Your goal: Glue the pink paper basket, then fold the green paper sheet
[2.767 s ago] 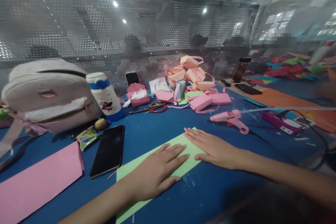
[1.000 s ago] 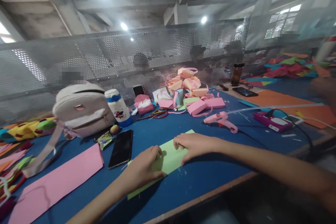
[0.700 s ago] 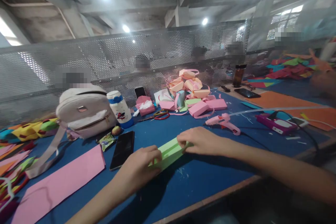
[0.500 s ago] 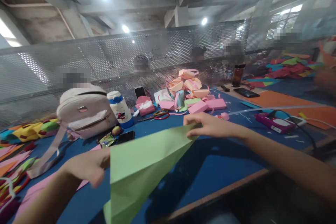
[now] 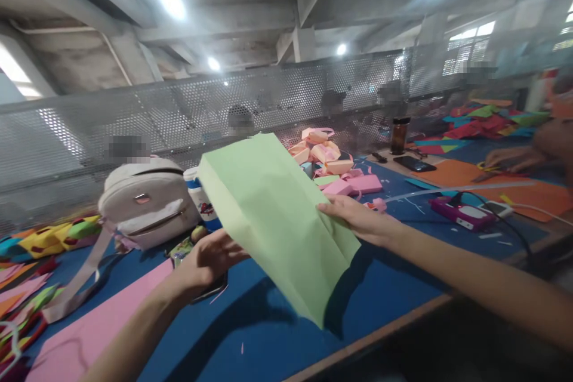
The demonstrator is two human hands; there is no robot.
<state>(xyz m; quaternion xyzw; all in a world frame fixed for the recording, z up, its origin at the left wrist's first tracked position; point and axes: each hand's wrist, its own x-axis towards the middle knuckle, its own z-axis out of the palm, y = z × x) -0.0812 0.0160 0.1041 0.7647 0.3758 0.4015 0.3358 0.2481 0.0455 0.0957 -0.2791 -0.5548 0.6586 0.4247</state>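
Observation:
A folded sheet of light green paper [image 5: 277, 209] is held up, tilted, above the blue tabletop, with creases and a bent strip along its left side. My right hand [image 5: 358, 218] pinches its right edge, thumb on the front face and the other fingers behind. At the lower left edge, my left hand [image 5: 217, 259] has its fingers bent around the paper, their tips hidden behind it. Below my left forearm lies a pink sheet of paper [image 5: 107, 310]. Behind the green paper sits a heap of pink and peach folded paper pieces [image 5: 329, 152], partly covered.
A pale backpack [image 5: 145, 206] and a white-and-blue bottle [image 5: 203, 203] stand at the left. To the right are a purple device [image 5: 461, 213] with a cable, a phone [image 5: 415, 164] and a brown bottle [image 5: 400, 136]. Another person's hand [image 5: 514, 159] is over orange paper [image 5: 532, 197] with scissors.
The green paper has turned and risen, its broad face now towards me. My left hand has moved right to its edge; my right hand has shifted slightly right and down its side.

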